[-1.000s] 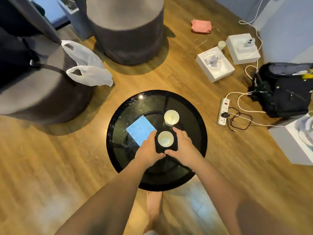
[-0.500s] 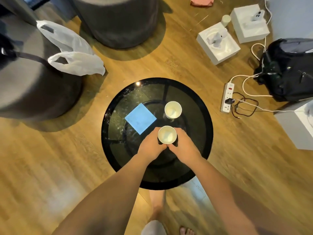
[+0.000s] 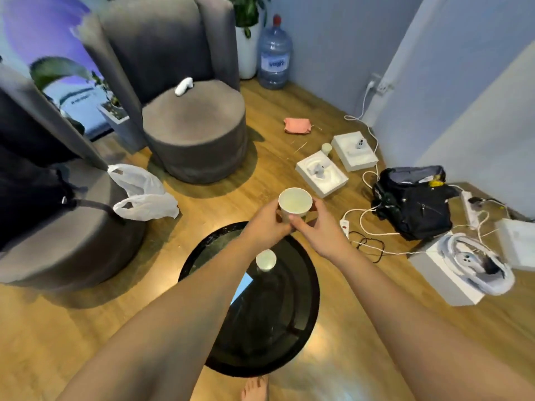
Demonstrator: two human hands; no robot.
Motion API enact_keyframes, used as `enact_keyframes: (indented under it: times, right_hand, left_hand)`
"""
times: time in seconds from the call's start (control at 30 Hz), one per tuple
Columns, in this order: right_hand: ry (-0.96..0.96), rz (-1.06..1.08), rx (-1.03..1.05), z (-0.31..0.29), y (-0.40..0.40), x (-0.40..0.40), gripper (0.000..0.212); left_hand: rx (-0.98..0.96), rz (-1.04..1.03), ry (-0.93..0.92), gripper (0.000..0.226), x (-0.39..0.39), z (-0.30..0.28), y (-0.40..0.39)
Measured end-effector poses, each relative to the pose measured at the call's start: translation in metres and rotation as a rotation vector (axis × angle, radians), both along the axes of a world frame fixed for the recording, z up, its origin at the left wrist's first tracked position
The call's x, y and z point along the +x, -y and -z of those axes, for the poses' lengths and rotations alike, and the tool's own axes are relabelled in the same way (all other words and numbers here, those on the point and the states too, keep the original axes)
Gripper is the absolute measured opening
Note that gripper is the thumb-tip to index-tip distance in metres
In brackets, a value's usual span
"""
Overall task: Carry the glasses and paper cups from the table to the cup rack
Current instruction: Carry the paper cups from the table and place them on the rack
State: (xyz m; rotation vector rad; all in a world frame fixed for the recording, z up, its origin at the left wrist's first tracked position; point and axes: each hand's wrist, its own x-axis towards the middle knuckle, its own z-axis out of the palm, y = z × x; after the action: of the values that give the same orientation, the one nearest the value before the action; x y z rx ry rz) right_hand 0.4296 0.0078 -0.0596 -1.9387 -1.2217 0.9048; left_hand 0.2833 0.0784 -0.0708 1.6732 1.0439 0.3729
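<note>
The paper cup [image 3: 295,204] has been lifted off the tabletop [image 3: 301,328] and is clamped between left hand [image 3: 267,224] and right hand [image 3: 318,227]. The second cup [image 3: 265,260] is left there; no rack is seen.

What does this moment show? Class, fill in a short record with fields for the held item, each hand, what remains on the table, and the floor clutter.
held item: paper cup, upright, lifted above the floor beyond the table
left hand: left hand grips the cup's side
right hand: right hand grips the cup's other side
on table: second paper cup and a blue paper sheet on the round black glass table
floor clutter: black backpack, power strip, pink cloth
cup rack: not in view
</note>
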Motion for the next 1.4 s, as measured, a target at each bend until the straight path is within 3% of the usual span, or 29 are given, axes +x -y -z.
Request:
enact_keyframes:
  times: [0.07, 0.23, 0.33, 0.4, 0.57, 0.9, 1.1, 1.27, 1.4]
  right_hand:
    - [0.014, 0.055, 0.099, -0.052, -0.002, 0.014, 0.063]
    - [0.082, 0.231, 0.369, -0.187, 0.013, 0.044, 0.051]
    - [0.103, 0.314, 0.510, -0.263, 0.040, 0.059, 0.052]
    - [0.152, 0.360, 0.578, -0.308, 0.059, 0.068, 0.052]
    - [0.276, 0.466, 0.670, -0.387, 0.117, 0.096, 0.054]
    - [0.280, 0.631, 0.709, -0.434, 0.215, 0.125, 0.052]
    - [0.371, 0.716, 0.599, -0.438, 0.289, 0.136, 0.052]
    - [0.448, 0.787, 0.548, -0.450, 0.378, 0.135, 0.059]
    - [0.456, 0.898, 0.574, -0.464, 0.463, 0.124, 0.051]
  left_hand:
    - [0.096, 0.016, 0.034, 0.073, 0.021, -0.049, -0.004]
    - [0.291, 0.047, 0.235, 0.062, 0.075, -0.178, 0.009]
    - [0.376, 0.080, 0.312, 0.077, 0.105, -0.250, 0.033]
    - [0.429, 0.096, 0.362, 0.084, 0.126, -0.293, 0.051]
    - [0.525, 0.186, 0.444, 0.075, 0.172, -0.370, 0.099]
    - [0.532, 0.433, 0.633, 0.072, 0.218, -0.413, 0.173]
    - [0.499, 0.608, 0.658, 0.069, 0.238, -0.409, 0.227]
    - [0.461, 0.740, 0.728, 0.077, 0.246, -0.425, 0.303]
    - [0.444, 0.847, 0.787, 0.084, 0.253, -0.441, 0.385]
